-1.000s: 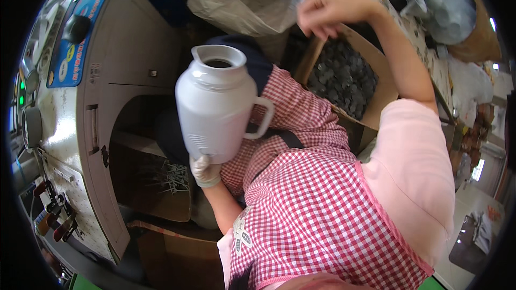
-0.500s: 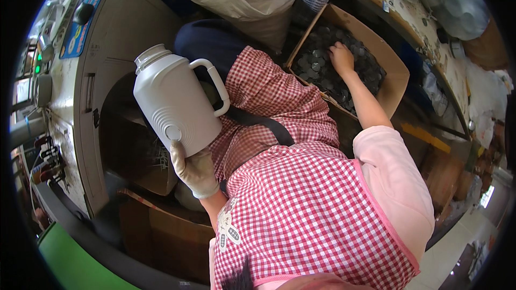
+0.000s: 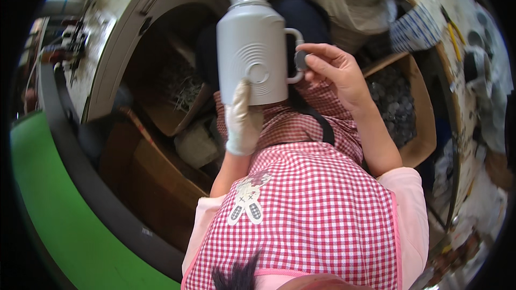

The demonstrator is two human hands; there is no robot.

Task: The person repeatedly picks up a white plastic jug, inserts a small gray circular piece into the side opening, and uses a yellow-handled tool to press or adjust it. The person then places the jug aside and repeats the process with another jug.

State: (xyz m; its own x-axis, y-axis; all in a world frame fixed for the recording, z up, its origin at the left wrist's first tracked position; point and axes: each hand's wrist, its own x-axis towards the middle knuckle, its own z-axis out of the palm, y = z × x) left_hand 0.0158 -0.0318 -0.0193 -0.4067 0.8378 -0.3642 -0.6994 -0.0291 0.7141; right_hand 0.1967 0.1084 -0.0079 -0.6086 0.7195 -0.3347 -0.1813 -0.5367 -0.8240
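My gloved left hand (image 3: 242, 121) grips the bottom of a light grey plastic jug (image 3: 251, 43), its thumb on the front just below a small round recess. The jug stands upright, with a threaded neck at the top, concentric rings on its front and a loop handle on its right. Beside that handle, my bare right hand (image 3: 336, 72) pinches a dark grey round disc (image 3: 301, 60) between thumb and fingers. At the right, a cardboard box (image 3: 427, 107) holds a heap of similar discs (image 3: 392, 104).
A white woven sack (image 3: 349, 5) stands beyond the disc box. Along the right runs a worn workbench (image 3: 451, 75) with yellow-handled pliers (image 3: 454, 32). At the left are a cardboard box with thin white scraps (image 3: 185, 87), a grey cabinet (image 3: 121, 48) and a green surface (image 3: 70, 209).
My right hand has come out of the disc box with one disc and moved left to the jug's handle. The jug, tilted before, is now upright. The whole view has shifted.
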